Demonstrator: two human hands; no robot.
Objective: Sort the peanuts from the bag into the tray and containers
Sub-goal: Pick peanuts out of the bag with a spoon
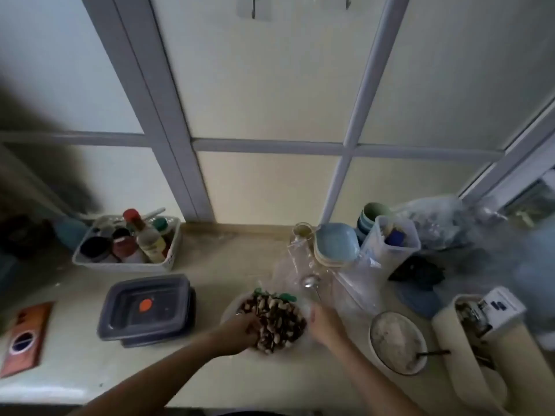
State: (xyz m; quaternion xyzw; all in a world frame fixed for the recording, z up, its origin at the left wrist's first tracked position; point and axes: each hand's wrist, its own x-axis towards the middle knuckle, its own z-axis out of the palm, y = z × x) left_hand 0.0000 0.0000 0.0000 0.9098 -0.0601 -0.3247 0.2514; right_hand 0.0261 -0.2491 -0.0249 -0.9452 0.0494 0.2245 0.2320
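At the middle of the counter, the peanuts (279, 319) are heaped on a round white tray (232, 306), where they can be picked over from both sides. The left hand (240, 328) is set into the pile's left edge with its fingers curled, seemingly closed round a few nuts to be lifted out. The right hand (322, 322) is laid against the tray's right rim, probably to steady it; it is too blurred for its opening or any hold to be told. Just behind the tray the clear bag (295, 265) is left slumped and looks emptied, with a spoon (310, 280) lying on it. The lidded grey containers (144, 307) are stacked to the left, apart from the tray but within the left arm's reach, likely so that sorted nuts can be carried straight across; their lids are judged to need removing first.
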